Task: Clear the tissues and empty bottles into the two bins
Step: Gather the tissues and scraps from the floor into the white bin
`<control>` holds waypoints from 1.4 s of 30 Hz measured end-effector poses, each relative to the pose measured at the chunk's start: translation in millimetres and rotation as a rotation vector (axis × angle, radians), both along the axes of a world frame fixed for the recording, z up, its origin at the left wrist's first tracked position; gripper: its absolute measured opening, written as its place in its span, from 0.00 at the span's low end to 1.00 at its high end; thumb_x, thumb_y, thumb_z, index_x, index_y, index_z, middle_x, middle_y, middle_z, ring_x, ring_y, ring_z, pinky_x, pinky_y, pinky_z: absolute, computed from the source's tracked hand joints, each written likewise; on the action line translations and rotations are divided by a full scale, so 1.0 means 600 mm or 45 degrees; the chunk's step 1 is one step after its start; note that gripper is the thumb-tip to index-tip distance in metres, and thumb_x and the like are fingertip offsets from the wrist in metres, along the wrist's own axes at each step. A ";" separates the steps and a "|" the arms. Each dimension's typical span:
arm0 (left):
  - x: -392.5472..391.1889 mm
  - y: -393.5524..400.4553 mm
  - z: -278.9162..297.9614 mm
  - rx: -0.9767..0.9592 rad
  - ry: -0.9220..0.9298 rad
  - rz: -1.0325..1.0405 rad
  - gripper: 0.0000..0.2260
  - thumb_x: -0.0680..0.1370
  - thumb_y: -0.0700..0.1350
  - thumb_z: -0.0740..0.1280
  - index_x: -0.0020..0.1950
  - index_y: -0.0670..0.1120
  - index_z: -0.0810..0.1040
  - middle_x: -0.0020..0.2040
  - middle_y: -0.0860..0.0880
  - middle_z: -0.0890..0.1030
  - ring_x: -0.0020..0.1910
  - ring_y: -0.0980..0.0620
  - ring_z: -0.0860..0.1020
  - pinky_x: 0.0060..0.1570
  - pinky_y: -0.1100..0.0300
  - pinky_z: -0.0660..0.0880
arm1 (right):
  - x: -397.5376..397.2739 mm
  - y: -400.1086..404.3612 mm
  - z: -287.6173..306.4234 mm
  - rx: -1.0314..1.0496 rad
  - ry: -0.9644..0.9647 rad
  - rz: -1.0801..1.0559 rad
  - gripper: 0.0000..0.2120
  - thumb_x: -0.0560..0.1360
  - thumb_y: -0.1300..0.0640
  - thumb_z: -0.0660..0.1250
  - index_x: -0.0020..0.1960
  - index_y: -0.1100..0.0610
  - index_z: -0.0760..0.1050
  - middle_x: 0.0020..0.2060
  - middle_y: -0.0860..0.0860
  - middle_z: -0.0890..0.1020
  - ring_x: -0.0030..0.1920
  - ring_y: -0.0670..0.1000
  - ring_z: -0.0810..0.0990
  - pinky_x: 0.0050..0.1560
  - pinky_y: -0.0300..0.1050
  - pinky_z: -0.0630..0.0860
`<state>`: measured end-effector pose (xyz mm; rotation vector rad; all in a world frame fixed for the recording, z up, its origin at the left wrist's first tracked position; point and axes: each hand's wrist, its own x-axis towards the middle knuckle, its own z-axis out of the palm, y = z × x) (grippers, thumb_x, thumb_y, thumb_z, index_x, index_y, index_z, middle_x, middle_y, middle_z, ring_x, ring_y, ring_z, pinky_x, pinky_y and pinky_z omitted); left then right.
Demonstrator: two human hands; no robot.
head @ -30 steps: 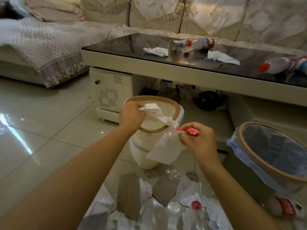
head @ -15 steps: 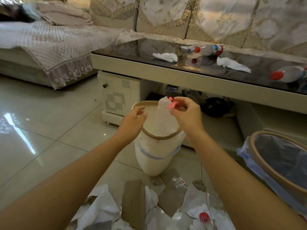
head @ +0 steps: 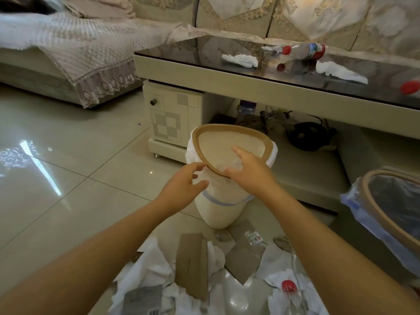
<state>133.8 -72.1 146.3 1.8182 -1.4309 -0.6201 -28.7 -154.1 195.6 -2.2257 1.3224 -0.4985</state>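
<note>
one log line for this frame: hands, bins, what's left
left hand: open, empty | right hand: open, over white bin | table: tissues, bottle left

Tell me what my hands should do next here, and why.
Probably bring the right hand back down to the floor pile and pick up another tissue. Both it and the left hand look open and empty at the white bin, while tissues and a red-capped bottle lie on the floor in front of it.
</note>
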 end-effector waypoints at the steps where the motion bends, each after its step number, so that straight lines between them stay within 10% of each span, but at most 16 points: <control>1: -0.004 0.000 -0.002 -0.001 0.000 0.000 0.23 0.78 0.51 0.65 0.71 0.53 0.65 0.68 0.54 0.71 0.60 0.58 0.71 0.56 0.61 0.70 | -0.003 -0.001 0.004 -0.049 0.176 -0.031 0.30 0.75 0.40 0.62 0.74 0.47 0.60 0.70 0.50 0.69 0.71 0.55 0.64 0.68 0.58 0.64; 6: -0.009 0.006 -0.008 0.001 0.002 0.011 0.23 0.78 0.49 0.65 0.72 0.52 0.65 0.68 0.53 0.71 0.62 0.56 0.72 0.58 0.59 0.70 | -0.018 0.008 0.004 -0.184 0.501 -0.003 0.26 0.77 0.36 0.54 0.70 0.46 0.66 0.67 0.51 0.72 0.72 0.53 0.57 0.65 0.60 0.55; 15: -0.008 0.030 -0.032 0.029 -0.003 -0.023 0.22 0.78 0.50 0.65 0.72 0.51 0.66 0.69 0.52 0.70 0.63 0.55 0.71 0.59 0.58 0.71 | -0.039 0.031 -0.029 -0.227 0.355 -0.048 0.21 0.76 0.37 0.57 0.63 0.44 0.73 0.71 0.45 0.68 0.76 0.52 0.45 0.68 0.71 0.37; 21: -0.010 0.045 -0.061 0.042 0.000 -0.050 0.23 0.78 0.50 0.65 0.72 0.51 0.66 0.68 0.53 0.70 0.60 0.58 0.71 0.55 0.63 0.69 | -0.050 0.076 -0.071 -0.466 0.066 0.043 0.20 0.77 0.46 0.62 0.67 0.47 0.70 0.70 0.44 0.68 0.74 0.49 0.57 0.72 0.59 0.52; 25: -0.014 0.063 -0.090 0.099 -0.069 -0.083 0.24 0.77 0.51 0.67 0.71 0.53 0.65 0.67 0.54 0.70 0.59 0.59 0.71 0.54 0.63 0.70 | -0.062 0.119 -0.127 -0.566 -0.100 0.133 0.12 0.74 0.53 0.65 0.57 0.54 0.78 0.54 0.48 0.81 0.55 0.47 0.77 0.55 0.51 0.76; 42: -0.075 0.086 -0.290 0.887 -0.314 0.223 0.49 0.61 0.70 0.70 0.74 0.50 0.55 0.66 0.45 0.70 0.62 0.42 0.72 0.60 0.46 0.69 | -0.119 0.163 -0.316 -0.118 0.571 0.262 0.17 0.74 0.48 0.62 0.63 0.50 0.70 0.61 0.48 0.74 0.59 0.51 0.73 0.59 0.47 0.69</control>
